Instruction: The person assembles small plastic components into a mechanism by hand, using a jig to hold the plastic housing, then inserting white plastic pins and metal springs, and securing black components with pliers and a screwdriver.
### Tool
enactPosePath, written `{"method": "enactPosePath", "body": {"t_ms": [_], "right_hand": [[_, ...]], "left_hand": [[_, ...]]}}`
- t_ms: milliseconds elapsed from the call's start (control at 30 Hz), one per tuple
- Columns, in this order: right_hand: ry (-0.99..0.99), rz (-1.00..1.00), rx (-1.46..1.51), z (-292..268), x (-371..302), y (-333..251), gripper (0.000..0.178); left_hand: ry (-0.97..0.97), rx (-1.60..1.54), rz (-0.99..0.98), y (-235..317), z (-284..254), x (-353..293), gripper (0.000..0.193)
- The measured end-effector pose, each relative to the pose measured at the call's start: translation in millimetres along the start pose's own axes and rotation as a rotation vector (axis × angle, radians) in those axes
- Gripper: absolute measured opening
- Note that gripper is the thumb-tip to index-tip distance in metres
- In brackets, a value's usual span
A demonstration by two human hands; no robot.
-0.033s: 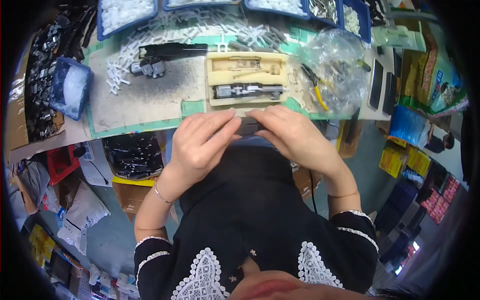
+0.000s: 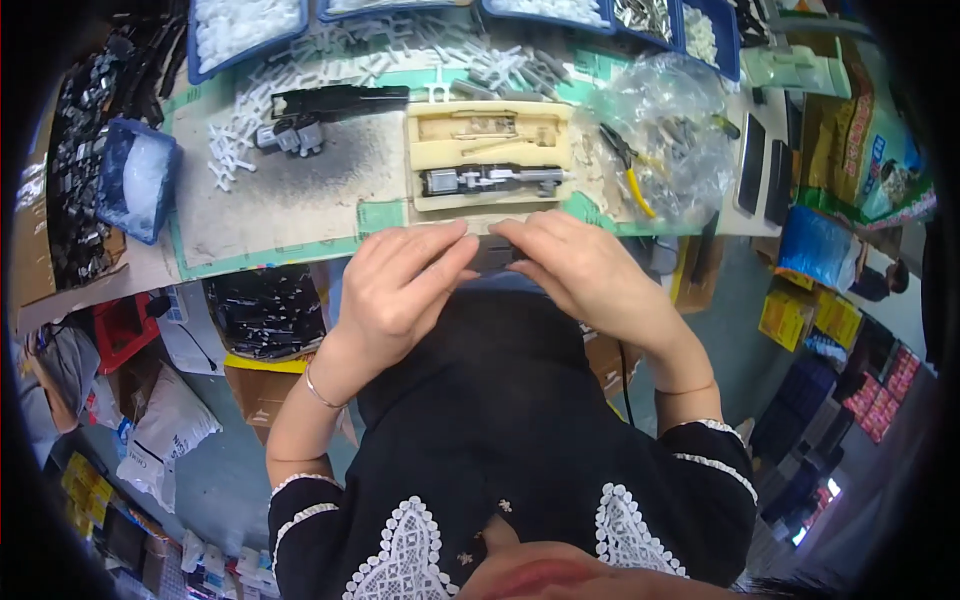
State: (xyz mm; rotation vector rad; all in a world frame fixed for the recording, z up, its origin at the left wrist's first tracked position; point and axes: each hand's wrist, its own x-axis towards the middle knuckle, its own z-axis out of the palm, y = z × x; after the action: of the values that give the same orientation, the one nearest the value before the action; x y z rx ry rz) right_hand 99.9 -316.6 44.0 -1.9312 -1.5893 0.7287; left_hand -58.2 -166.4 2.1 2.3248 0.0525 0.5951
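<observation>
At the near edge of the table, my left hand (image 2: 398, 282) and my right hand (image 2: 592, 268) face each other with bent fingers. Between their fingertips is a dark, flat-sided part (image 2: 496, 254), its ends hidden by the fingers. Just beyond them sits a cream-coloured two-slot fixture (image 2: 440, 154). Its nearer slot holds a black assembly with silvery and light grey pieces (image 2: 492, 180). Left of the fixture lie a long black housing (image 2: 340, 101) and a grey and black mechanism (image 2: 292, 138).
Yellow-handled pliers (image 2: 630, 172) lie by a clear plastic bag (image 2: 680, 150) on the right. Many white plastic pieces (image 2: 345, 60) are strewn toward the back, below blue bins (image 2: 250, 68). A blue tray (image 2: 112, 185) stands left; a box of black parts (image 2: 265, 312) is below the table.
The table and its things appear shifted very slightly left in the view. Both hands keep the same grip on the dark part.
</observation>
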Motion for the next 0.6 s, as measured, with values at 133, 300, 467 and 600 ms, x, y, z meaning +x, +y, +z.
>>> {"method": "enactPosePath", "body": {"t_ms": [133, 300, 467, 600], "right_hand": [[0.0, 0.051, 0.0, -3.4, -13.7, 1.6, 0.047], [0.73, 0.218, -0.224, -51.3, -36.4, 64.2, 0.021], [0.846, 0.562, -0.517, -85.9, -88.4, 188.7, 0.03], [0.76, 0.83, -0.467, -100.0, -78.0, 190.2, 0.033]], "left_hand": [[-0.038, -0.008, 0.019, 0.3, -0.2, 3.6, 0.032], [0.076, 0.162, 0.045, -14.3, 10.2, 21.6, 0.03], [0.061, 0.235, 0.03, -21.6, 27.9, 31.1, 0.029], [0.013, 0.133, -0.011, -24.8, 30.2, 34.8, 0.028]]}}
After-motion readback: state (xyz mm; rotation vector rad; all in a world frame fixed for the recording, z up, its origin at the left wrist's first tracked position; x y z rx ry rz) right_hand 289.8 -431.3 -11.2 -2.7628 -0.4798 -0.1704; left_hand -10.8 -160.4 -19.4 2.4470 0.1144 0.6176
